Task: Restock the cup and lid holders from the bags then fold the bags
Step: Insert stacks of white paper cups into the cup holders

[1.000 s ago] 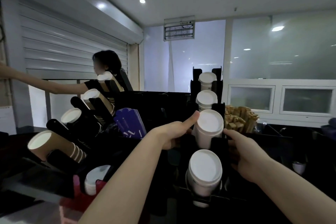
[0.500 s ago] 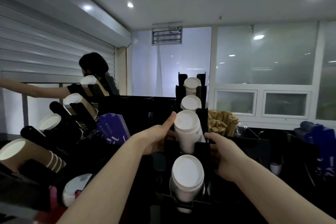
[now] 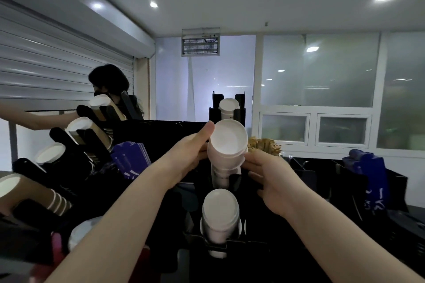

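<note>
Left hand: the left hand (image 3: 189, 153) grips the white cup stack (image 3: 227, 142) from its left side. The thumb lies straight up along the rim and the other fingers are hidden behind the stack.
Right hand: the right hand (image 3: 272, 178) is at the stack's right side, thumb tip touching the wall just under the rim. The fingers are curled lower down by the black holder (image 3: 236, 182); what they clasp, I cannot tell.
Task thing: the white cup stack sits between both hands, tilted with its open mouth toward the camera. Its lower end is down in the holder's slot.
Below the hands: lower cup stack (image 3: 219, 213), white, seated in the next slot of the same holder, mouth up and forward.
Beyond the hands: top cup stack (image 3: 228, 108), white, in the highest slot.
Just past the right hand: a bunch of brown sticks (image 3: 264, 147), upright in a compartment.
Left of the left hand: blue sleeves (image 3: 131, 159) standing on edge. Further left is a slanted black rack (image 3: 66, 142) with four brown cup stacks (image 3: 85, 128), white insides showing.
Far right of the right hand: blue packets (image 3: 372, 177) in a black bin.
Far left, behind the rack: another person (image 3: 110, 80) with dark hair, one arm stretched leftward before a roller shutter (image 3: 57, 71).
Back wall above the hands: grilled lamp box (image 3: 200, 45).
</note>
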Available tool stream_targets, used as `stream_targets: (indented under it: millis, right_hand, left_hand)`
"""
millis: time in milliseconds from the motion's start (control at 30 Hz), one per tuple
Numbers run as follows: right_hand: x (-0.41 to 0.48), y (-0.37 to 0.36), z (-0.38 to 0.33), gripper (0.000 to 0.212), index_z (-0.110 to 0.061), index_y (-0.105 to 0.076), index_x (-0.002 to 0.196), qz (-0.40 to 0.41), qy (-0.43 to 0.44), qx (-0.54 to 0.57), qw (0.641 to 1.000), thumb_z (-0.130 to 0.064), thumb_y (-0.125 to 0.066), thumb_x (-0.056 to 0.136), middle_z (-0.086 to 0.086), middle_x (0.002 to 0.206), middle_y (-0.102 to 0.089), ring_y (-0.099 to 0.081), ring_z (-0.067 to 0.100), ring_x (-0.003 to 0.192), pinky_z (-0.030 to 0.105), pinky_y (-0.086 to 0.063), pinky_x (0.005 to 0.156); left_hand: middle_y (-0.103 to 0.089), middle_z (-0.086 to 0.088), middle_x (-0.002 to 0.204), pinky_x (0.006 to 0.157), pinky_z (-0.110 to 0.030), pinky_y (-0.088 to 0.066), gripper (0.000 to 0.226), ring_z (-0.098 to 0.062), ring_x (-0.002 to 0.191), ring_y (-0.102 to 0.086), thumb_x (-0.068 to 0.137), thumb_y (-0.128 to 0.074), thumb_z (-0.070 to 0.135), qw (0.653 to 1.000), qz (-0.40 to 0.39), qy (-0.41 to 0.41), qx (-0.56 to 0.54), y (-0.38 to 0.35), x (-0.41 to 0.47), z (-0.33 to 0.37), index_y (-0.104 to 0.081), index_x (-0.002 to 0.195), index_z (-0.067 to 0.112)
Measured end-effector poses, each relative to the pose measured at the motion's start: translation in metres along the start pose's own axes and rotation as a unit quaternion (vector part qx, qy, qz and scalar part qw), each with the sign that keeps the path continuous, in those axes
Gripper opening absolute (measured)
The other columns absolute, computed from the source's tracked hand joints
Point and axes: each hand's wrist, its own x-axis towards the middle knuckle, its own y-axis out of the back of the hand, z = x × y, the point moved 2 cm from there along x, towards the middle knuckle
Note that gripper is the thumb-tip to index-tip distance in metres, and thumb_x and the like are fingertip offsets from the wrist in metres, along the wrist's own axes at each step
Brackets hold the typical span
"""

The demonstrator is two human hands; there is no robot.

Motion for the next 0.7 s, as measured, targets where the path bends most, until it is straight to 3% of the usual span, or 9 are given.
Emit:
stream_targets:
  millis: [100, 167, 267, 367, 433, 533, 600, 700]
  right_hand:
    - [-0.017, 0.000, -0.012, 0.029, -0.022, -0.064, 0.114, -0.015, 0.099, -0.026, 0.995, -0.020, -0.063, 0.085, -0.005, 0.111, -0.068, -0.060, 0.013, 0.101, 0.026, -0.038, 0.069]
    - [-0.029, 0.001, -0.014, 0.057, -0.036, -0.052, 0.128, -0.040, 0.168, -0.060, 0.983, -0.022, -0.072, 0.077, -0.009, 0.113, -0.067, -0.061, 0.010, 0.106, 0.030, -0.042, 0.083]
    - [-0.045, -0.002, -0.007, 0.077, -0.048, -0.043, 0.130, -0.040, 0.263, -0.188, 0.945, -0.034, -0.078, 0.063, -0.022, 0.118, -0.062, -0.055, -0.004, 0.112, 0.028, -0.042, 0.094]
    - [-0.058, -0.007, -0.003, 0.071, -0.049, -0.042, 0.125, 0.006, 0.348, -0.275, 0.896, -0.048, -0.075, 0.063, -0.036, 0.115, -0.053, -0.048, -0.016, 0.109, 0.012, -0.041, 0.085]
    - [-0.061, -0.011, -0.006, 0.071, -0.050, -0.036, 0.125, 0.021, 0.400, -0.295, 0.867, -0.045, -0.077, 0.067, -0.034, 0.117, -0.052, -0.049, -0.015, 0.108, 0.004, -0.040, 0.082]
    - [-0.063, -0.018, -0.016, 0.073, -0.041, -0.037, 0.131, 0.034, 0.458, -0.361, 0.811, -0.036, -0.081, 0.072, -0.024, 0.121, -0.053, -0.048, -0.008, 0.108, -0.001, -0.033, 0.083]
    - [-0.062, -0.018, -0.029, 0.066, -0.035, -0.039, 0.128, 0.051, 0.483, -0.346, 0.803, -0.031, -0.079, 0.075, -0.027, 0.113, -0.051, -0.047, -0.015, 0.100, -0.004, -0.032, 0.079]
    - [-0.055, -0.006, -0.050, 0.060, -0.030, -0.041, 0.127, 0.128, 0.482, -0.263, 0.826, -0.031, -0.075, 0.077, -0.032, 0.101, -0.048, -0.051, -0.011, 0.088, 0.000, -0.037, 0.072]
  left_hand:
    - [-0.071, 0.010, 0.107, 0.082, -0.017, -0.046, 0.069, -0.002, 0.102, -0.064, 0.060, -0.052, 0.081, 0.997, 0.025, -0.065, -0.022, -0.006, -0.013, 0.016, -0.067, 0.103, 0.030]
    - [-0.070, 0.007, 0.109, 0.094, -0.027, -0.041, 0.063, -0.007, 0.105, -0.063, 0.068, -0.051, 0.081, 0.995, 0.050, -0.083, -0.034, -0.008, -0.021, 0.022, -0.069, 0.101, 0.030]
    - [-0.072, 0.008, 0.106, 0.093, -0.030, -0.045, 0.053, -0.008, 0.103, -0.065, 0.065, -0.052, 0.076, 0.992, 0.051, -0.097, -0.062, -0.011, -0.037, 0.025, -0.073, 0.092, 0.036]
    - [-0.070, 0.006, 0.110, 0.095, -0.033, -0.048, 0.056, -0.010, 0.106, -0.065, 0.065, -0.049, 0.076, 0.992, 0.040, -0.097, -0.062, -0.018, -0.051, 0.018, -0.068, 0.100, 0.037]
    - [-0.069, 0.003, 0.112, 0.095, -0.032, -0.050, 0.061, -0.014, 0.107, -0.064, 0.066, -0.046, 0.081, 0.994, 0.033, -0.093, -0.036, -0.024, -0.054, 0.016, -0.066, 0.102, 0.036]
    - [-0.071, 0.016, 0.105, 0.083, -0.017, -0.050, 0.056, -0.002, 0.101, -0.065, 0.067, -0.034, 0.082, 0.996, 0.015, -0.087, -0.017, -0.031, -0.055, 0.017, -0.068, 0.094, 0.046]
    - [-0.066, 0.019, 0.115, 0.083, -0.013, -0.046, 0.053, 0.002, 0.104, -0.061, 0.075, -0.031, 0.075, 0.994, 0.045, -0.097, -0.017, -0.023, -0.052, 0.012, -0.062, 0.103, 0.042]
    - [-0.054, 0.011, 0.129, 0.106, -0.027, -0.035, 0.031, -0.006, 0.122, -0.049, 0.098, -0.037, 0.044, 0.985, 0.146, -0.089, 0.033, 0.003, -0.051, -0.007, -0.050, 0.126, 0.035]
